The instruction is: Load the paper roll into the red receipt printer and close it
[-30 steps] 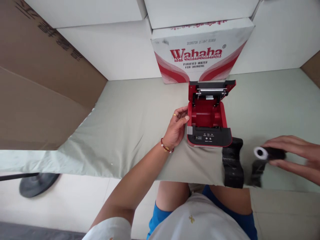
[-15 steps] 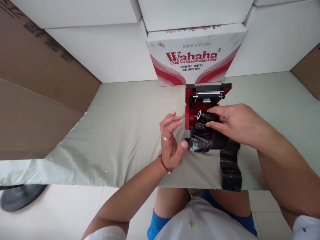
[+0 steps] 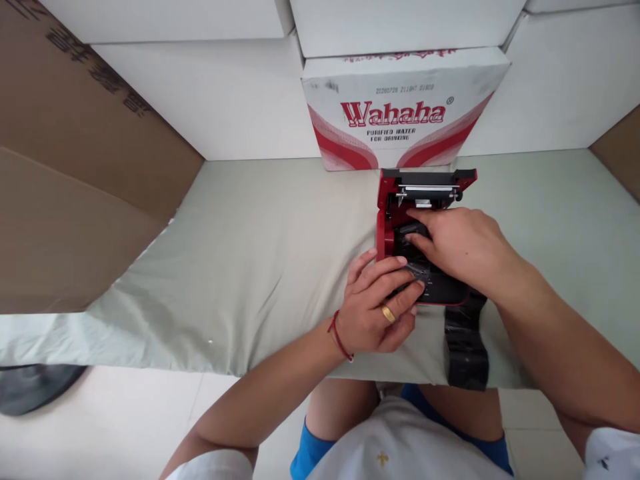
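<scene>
A small red and black printer [image 3: 381,233] sits on the cloth-covered table with its lid [image 3: 430,179] raised. My right hand [image 3: 463,250] reaches into its compartment, thumb and fingers around a black roll [image 3: 413,248]; much of the roll is hidden. My left hand [image 3: 383,300] lies over the printer's front left corner, fingers bent onto shiny black film [image 3: 417,272]. How firmly these fingers grip the film is hard to see. A loose black strip [image 3: 466,353] lies beside the printer's front right, reaching the table edge.
A white and red water carton [image 3: 395,143] stands right behind the printer. White boxes [image 3: 240,100] are stacked along the back. Brown cartons stand at the left [image 3: 90,200] and far right [image 3: 620,147]. The greenish cloth [image 3: 240,253] has creases.
My left hand has moved right, from beside the printer onto its front corner and the film. My right hand has lowered the black roll into the compartment; its white core no longer shows.
</scene>
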